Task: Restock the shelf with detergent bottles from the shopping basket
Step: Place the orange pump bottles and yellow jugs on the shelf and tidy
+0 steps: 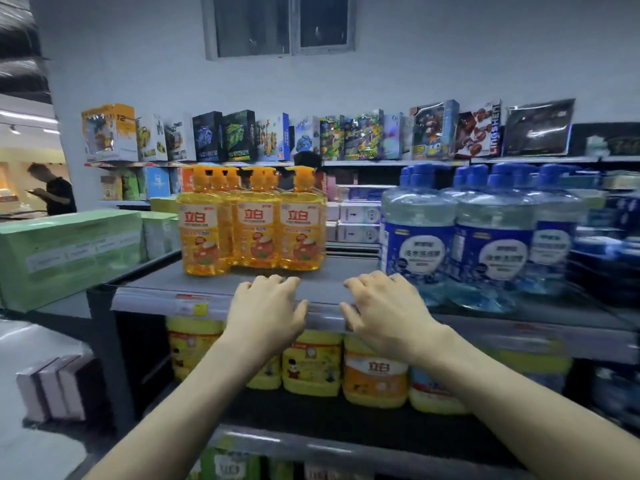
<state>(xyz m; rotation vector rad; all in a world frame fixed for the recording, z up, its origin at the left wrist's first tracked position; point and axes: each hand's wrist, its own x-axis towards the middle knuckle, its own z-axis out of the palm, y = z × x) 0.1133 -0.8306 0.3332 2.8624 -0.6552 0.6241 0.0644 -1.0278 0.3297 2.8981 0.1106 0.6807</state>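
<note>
Both bare forearms reached forward from the near edge, and the left hand (pixel 266 311) and right hand (pixel 386 313) lay palm down on the front lip of the grey shelf (pixel 207 284), fingers loosely curled over the edge and holding nothing. The two hands sat near each other, a small gap between them, over the bare middle stretch of the shelf. Just beyond the left hand stood the orange detergent bottles (pixel 252 223), upright in tight rows with matching orange pump caps, the front three showing red labels. To the right of that bare stretch, just beside the right hand, stood large blue-capped bottles (pixel 485 233) of clear blue liquid, blurred at the far right. On the lower shelf, under the hands, sat squat yellow tubs (pixel 311 365) side by side. At the left, green cartons (pixel 69 254) rested on a neighbouring surface. Farther back, a higher shelf carried a long row of boxed toys (pixel 311 136) against the pale wall, and a person in dark clothes (pixel 55 192) stood at the far left. The shopping basket was out of sight.
</note>
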